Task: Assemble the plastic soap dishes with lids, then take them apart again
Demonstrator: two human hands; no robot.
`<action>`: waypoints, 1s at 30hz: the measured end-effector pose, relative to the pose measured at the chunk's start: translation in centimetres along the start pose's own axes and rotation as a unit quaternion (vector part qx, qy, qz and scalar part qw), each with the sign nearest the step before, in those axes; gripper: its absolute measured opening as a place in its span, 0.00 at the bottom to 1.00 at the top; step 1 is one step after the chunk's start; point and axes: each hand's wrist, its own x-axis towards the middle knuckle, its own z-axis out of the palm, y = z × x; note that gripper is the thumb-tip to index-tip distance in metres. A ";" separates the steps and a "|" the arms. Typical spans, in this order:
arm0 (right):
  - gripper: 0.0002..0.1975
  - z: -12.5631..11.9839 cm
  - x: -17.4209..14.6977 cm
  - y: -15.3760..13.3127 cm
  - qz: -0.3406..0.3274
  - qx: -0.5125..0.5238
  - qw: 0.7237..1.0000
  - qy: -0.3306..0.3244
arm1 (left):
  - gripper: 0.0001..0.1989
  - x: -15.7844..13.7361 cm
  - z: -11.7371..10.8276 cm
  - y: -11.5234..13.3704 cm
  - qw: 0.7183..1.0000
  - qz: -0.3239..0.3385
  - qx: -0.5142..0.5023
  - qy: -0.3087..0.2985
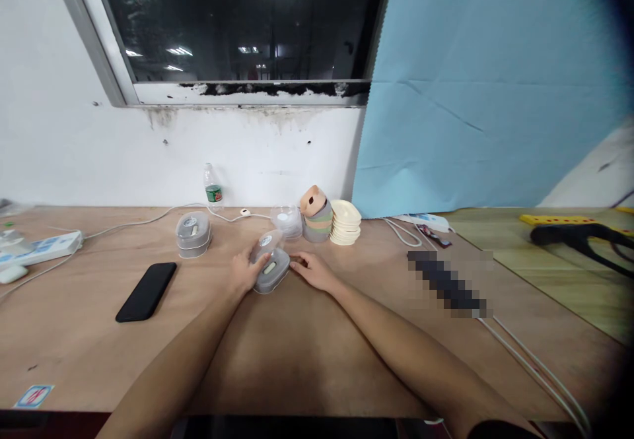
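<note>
A small grey container (270, 284) with a pale oblong piece in its top sits on the table in front of me. A clear plastic lid (266, 241) with a round white label tilts over its back part. My left hand (245, 272) grips the container from the left, thumb laid across the top. My right hand (313, 271) is at the container's right edge, fingers a little bent and apart; whether they touch it I cannot tell. Behind stand clear lids (286, 222), a stack of coloured bowls (316, 220) and stacked cream dishes (345, 221).
Similar grey containers (193, 234) are stacked at left, near a black phone (146, 292). A bottle (212, 191) stands by the wall. A white cable (148, 219) runs along the back. Power strips (42, 249) lie left; a pixelated dark object (448, 284) lies right.
</note>
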 end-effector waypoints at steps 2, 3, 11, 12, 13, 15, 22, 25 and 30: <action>0.18 -0.1 -0.1 -0.1 0.004 -0.007 1.000 0.014 | 0.29 0.0 0.1 -0.2 1.000 -0.005 -0.029 0.005; 0.19 -0.1 -0.2 -0.3 0.000 -0.016 1.000 0.024 | 0.29 0.0 0.1 -0.3 0.999 -0.003 -0.041 0.007; 0.25 0.5 0.4 -5.6 -0.186 -0.070 0.979 0.041 | 0.34 -0.7 1.1 0.2 0.990 0.120 -0.067 0.026; 0.23 0.9 0.7 -6.2 -0.196 -0.063 0.978 0.037 | 0.34 -0.8 1.1 0.3 0.989 0.132 -0.059 0.027; 0.21 1.3 0.9 -6.7 -0.204 -0.055 0.977 0.029 | 0.33 -0.9 1.2 0.3 0.988 0.141 -0.049 0.030; 0.17 1.7 1.6 -7.5 -0.219 -0.046 0.975 0.009 | 0.32 -0.9 1.0 0.2 0.988 0.144 -0.024 0.042; 0.18 -0.8 6.3 -7.7 -0.169 -0.212 0.960 0.070 | 0.36 -0.6 0.1 0.3 0.986 0.105 0.123 -0.039; 0.17 -2.4 8.5 -6.8 -0.103 -0.331 0.936 0.058 | 0.34 -0.8 0.0 1.2 0.978 0.127 0.131 -0.103; 0.14 -2.8 9.7 -5.4 -0.072 -0.405 0.910 0.040 | 0.42 -1.5 0.0 1.5 0.962 0.161 0.143 -0.170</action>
